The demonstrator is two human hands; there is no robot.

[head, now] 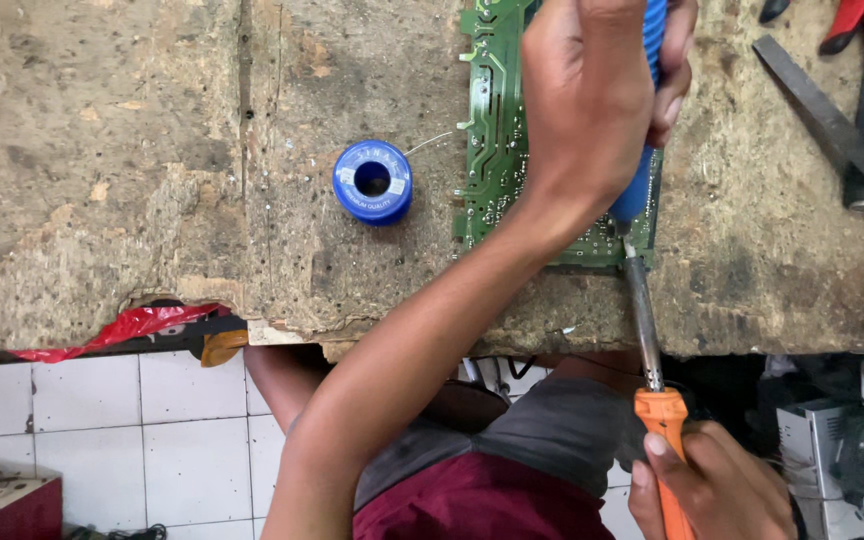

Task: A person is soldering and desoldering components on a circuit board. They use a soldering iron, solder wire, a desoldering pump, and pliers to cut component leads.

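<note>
Nearest the camera, at the lower right, the right hand (717,490) is curled tight around the orange handle of a screwdriver (652,360), thumb laid along the grip. The grey metal shaft runs up and slightly left from that handle, crosses the worn front edge of the table (152,180), and its tip meets the near right corner of a green circuit board (497,140).

Farther off, the left arm reaches up across the picture from the lower middle, and the left hand (592,95) is closed around a blue-handled tool (642,180). The fingers wrap the blue grip from the right side, and the back of the hand covers much of the board. The lower end of the blue handle comes out under the hand and points down at the same near right corner of the board, just beside the screwdriver's tip. Whether the two tools touch cannot be told.

The circuit board lies flat on the table, long side running away from the person, with small solder points and white markings on its green face and notched tabs along its left edge.

To the left of the board, near it but apart, stands a blue solder spool (373,181), a thin wire leading off toward the board.
</note>
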